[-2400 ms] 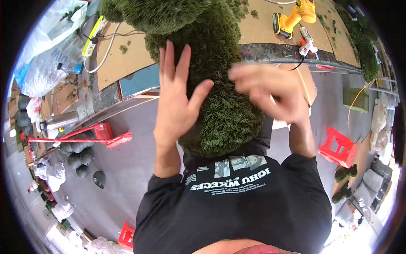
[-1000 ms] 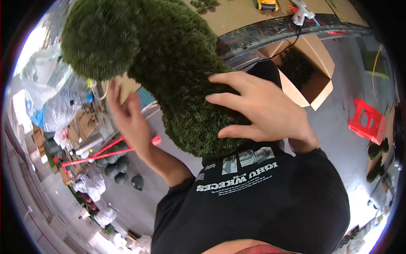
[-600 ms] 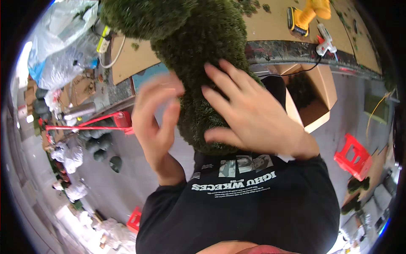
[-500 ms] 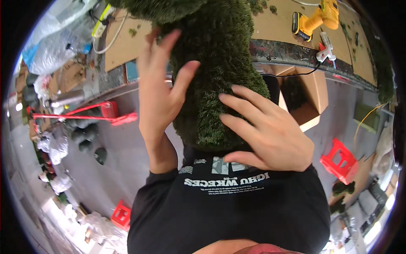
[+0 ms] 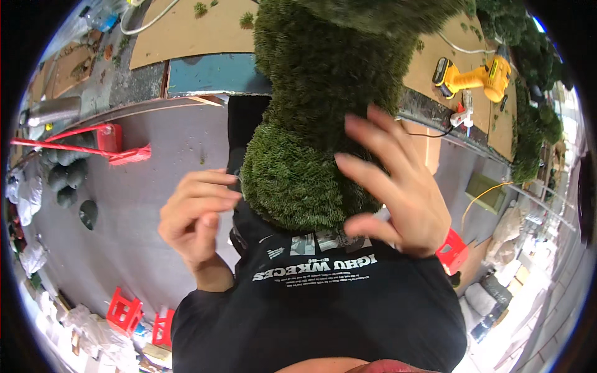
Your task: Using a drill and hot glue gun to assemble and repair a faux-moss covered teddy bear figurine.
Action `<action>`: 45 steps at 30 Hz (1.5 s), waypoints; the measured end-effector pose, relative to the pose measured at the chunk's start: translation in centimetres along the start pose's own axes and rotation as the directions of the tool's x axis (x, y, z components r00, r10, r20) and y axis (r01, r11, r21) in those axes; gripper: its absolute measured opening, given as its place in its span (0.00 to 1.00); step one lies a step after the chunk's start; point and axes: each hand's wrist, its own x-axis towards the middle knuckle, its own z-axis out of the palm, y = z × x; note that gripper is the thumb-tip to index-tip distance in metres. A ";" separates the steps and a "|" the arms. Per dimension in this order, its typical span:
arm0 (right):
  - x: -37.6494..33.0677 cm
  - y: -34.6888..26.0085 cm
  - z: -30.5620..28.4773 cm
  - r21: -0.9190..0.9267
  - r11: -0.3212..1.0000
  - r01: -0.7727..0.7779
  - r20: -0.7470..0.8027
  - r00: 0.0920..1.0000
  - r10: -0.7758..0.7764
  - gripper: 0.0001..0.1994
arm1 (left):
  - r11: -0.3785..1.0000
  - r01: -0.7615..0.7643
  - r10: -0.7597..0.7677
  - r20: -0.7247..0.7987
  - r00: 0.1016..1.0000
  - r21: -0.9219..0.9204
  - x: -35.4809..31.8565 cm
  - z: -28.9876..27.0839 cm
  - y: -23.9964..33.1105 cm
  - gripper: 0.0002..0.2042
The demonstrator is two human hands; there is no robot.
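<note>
A big rounded figure covered in green artificial grass (image 5: pixel 292 177) reaches from the worktable's edge to my lap, close against my black shirt. Its lower end bulges out, and its top runs past the upper edge of the view. My right hand (image 5: pixel 398 193) is over its right side, fingers spread and slightly blurred; whether the fingertips press into the blades, I cannot tell. Just off the left side of the bulge is my left hand (image 5: pixel 198 217), fingers loosely bent and thumb apart, with nothing visible in it.
On the cardboard-covered worktable (image 5: pixel 205 74) lie a yellow cordless drill (image 5: pixel 476 78), a white glue gun (image 5: pixel 461 117) and green scraps. A cardboard box (image 5: pixel 428 148) stands below. Left on the floor are a red broom and dustpan (image 5: pixel 111 142); red stools (image 5: pixel 125 311) stand behind.
My left hand has come off the upper left of the grass figure and moved down and left. My right hand has risen slightly. The view has shifted, and the figure's bulge shows more fully.
</note>
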 end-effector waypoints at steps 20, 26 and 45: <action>2.2 -0.1 2.9 0.304 0.819 -0.486 -0.509 0.644 0.571 0.21 | 0.970 -0.135 0.077 0.272 0.959 0.200 6.4 0.8 -3.7 0.16; 6.6 -0.3 2.7 0.121 0.741 -0.661 -0.448 0.629 0.635 0.27 | 0.936 -0.257 0.096 0.527 0.845 0.241 8.3 2.7 -5.1 0.22; 8.8 0.9 3.3 0.111 0.691 -0.715 -0.504 0.558 0.659 0.24 | 0.976 -0.095 0.058 0.188 0.980 0.197 8.9 6.5 -5.9 0.15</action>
